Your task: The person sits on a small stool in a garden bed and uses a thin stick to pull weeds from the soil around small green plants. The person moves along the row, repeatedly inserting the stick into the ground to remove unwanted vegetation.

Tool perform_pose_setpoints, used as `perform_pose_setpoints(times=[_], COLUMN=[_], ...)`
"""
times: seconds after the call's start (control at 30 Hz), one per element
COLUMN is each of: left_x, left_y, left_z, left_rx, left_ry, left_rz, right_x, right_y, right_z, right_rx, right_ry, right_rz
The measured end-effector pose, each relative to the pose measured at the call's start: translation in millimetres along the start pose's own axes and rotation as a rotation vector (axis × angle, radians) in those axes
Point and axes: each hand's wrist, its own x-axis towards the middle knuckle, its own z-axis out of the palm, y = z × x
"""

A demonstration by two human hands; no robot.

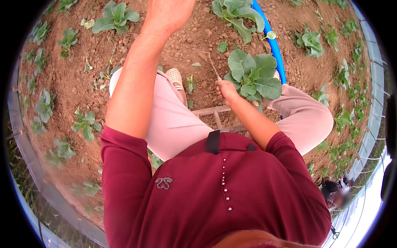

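Observation:
My left hand (172, 14) reaches to the top edge, over soil; its fingers are cut off by the frame. Just left of a large broad-leaved seedling, my right hand (227, 90) grips the handle of a small hand hoe (212, 63). The hoe's slim shaft points up and left, with its blurred blade close to the brown soil. The big seedling (254, 76), perhaps a cabbage-type plant, has its leaves beside my right wrist. A small leaf (222, 47) stands right of the blade. Another seedling (238, 15) grows farther ahead, beside a blue hose.
The blue hose (276, 49) runs past my right foot. A wooden frame (214, 110) lies between my bent legs. My left shoe (174, 76) rests on the soil. More seedlings (86, 124) grow on both sides. Other people (335, 192) are at the far lower right.

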Motion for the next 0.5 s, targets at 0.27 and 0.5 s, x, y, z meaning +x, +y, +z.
perform_pose_setpoints(times=[0.27, 0.5], left_x=[-5.5, -4.1], left_y=[9.2, 23.5], left_z=[-30.5, -44.1], left_rx=[-0.442, -0.433], left_ry=[0.075, 0.133], left_rz=[-0.088, -0.267], right_x=[30.3, 70.7], right_y=[25.5, -49.3], right_z=[23.9, 36.5], right_rx=[-0.667, -0.653], right_ry=[0.242, 0.392], right_rz=[-0.52, -0.82])
